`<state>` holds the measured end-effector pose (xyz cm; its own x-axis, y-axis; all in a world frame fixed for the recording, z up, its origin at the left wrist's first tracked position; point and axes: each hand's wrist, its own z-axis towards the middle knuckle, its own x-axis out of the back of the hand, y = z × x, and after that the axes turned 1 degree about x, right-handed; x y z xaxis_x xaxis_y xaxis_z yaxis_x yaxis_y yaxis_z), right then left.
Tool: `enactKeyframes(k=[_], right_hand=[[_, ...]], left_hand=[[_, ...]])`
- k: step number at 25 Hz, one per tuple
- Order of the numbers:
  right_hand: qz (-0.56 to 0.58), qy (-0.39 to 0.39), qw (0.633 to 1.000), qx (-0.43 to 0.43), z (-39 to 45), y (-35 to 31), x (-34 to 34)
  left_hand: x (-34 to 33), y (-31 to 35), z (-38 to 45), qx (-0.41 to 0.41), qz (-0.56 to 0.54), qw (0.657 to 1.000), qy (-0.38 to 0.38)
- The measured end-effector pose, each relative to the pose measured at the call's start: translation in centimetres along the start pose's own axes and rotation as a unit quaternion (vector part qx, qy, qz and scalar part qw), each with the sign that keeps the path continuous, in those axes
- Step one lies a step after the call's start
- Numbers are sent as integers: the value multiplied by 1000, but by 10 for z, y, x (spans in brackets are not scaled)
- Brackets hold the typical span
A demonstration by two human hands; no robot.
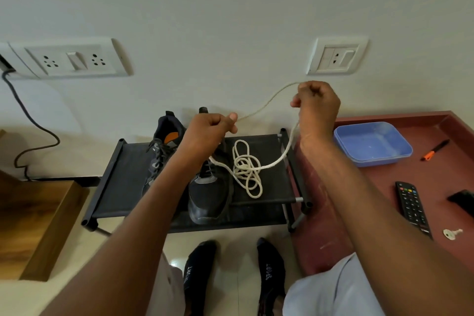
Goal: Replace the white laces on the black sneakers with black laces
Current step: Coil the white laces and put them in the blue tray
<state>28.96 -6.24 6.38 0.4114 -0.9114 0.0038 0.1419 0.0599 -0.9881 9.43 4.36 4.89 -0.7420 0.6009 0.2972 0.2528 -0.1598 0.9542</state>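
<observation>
Two black sneakers stand on a low black rack [266,144]. The left sneaker [164,146] wears black laces. The right sneaker [207,195] lies partly under my left forearm, a black lace [229,197] trailing down its side. A white lace [266,103] stretches in the air between my hands. My left hand [213,131] pinches one part of it above the sneakers. My right hand [316,108] grips it higher, to the right. From there it hangs down to a loose white lace pile [246,169] on the rack.
A blue plastic tub [372,144], an orange-capped pen [434,150], a black remote [413,206] and a small key [451,233] lie on the maroon table [436,121] at right. A wooden box [46,215] sits left. Wall sockets and a black cable [33,131] are behind. My socked feet are below.
</observation>
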Motion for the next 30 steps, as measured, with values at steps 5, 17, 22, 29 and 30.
enactKeyframes(k=[5, 17, 22, 29, 30], right_hand=[[-209, -303, 923, 108, -27, 5, -9], [-121, -107, 987, -23, -34, -5, -9], [-291, -244, 920, 98, -39, 4, -10], [-207, -133, 966, 78, -40, 7, -22], [-220, -147, 961, 84, -41, 6, -20]], left_hand=[[7, 17, -2, 12, -139, 987, -83], [10, 14, 1, 66, -134, 980, -132], [18, 16, 1, 93, -168, 970, -152], [16, 22, 3, 122, -208, 946, -218], [16, 22, 3, 124, -217, 942, -225]])
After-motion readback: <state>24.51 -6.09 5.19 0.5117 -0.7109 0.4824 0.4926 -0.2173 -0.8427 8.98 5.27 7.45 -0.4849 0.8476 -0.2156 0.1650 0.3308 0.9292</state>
